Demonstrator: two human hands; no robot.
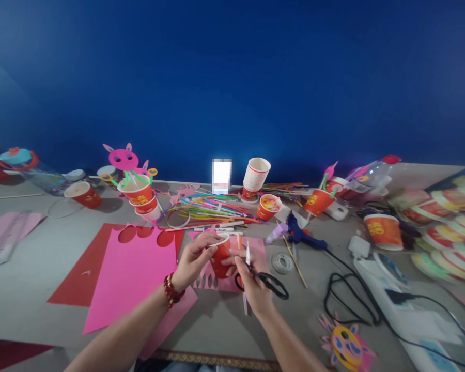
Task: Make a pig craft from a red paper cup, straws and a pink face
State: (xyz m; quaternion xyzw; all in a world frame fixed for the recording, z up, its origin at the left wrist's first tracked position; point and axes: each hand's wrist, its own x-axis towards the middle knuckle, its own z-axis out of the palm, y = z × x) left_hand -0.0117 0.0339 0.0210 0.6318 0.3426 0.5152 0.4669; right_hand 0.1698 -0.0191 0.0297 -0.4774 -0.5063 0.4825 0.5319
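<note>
My grey worktop [217, 328] spans the lower half of the frame, with a bright pink sheet [135, 279] left of centre. The red paper cup [220, 263] is just below the frame's centre, my left hand [196, 258] closed on its pale rim. I'd judge it very light, thin-walled and easily dented; the rim should be the stiffest place to hold, with only a mild pinch. Smaller, right of the cup, the black-handled scissors [248, 256] sit gripped in my right hand [252, 287], blade toward the top of the frame; some of those fingers seem to meet the cup's side, though I cannot tell how firmly. The scissors are probably rigid and heavier, best held by the loops, clear of the tip.
</note>
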